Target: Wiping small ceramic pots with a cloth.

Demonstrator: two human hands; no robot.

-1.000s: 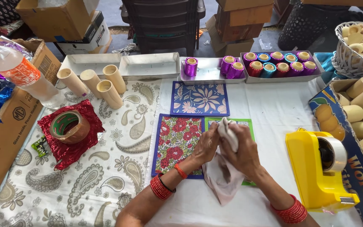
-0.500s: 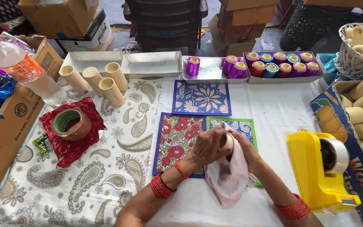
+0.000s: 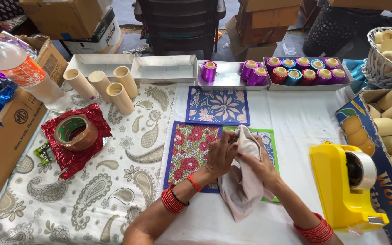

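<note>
Item: I hold a pale cloth, soft, light and floppy, best gripped by its bunched top, over the floral sheets, left hand and right hand both curled shut on it; yellow tape dispenser right, tape roll left, neither obstructing.

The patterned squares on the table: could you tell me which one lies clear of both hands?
The blue square with pale flowers, farthest from the person; the other two lie partly under the hands.
</note>
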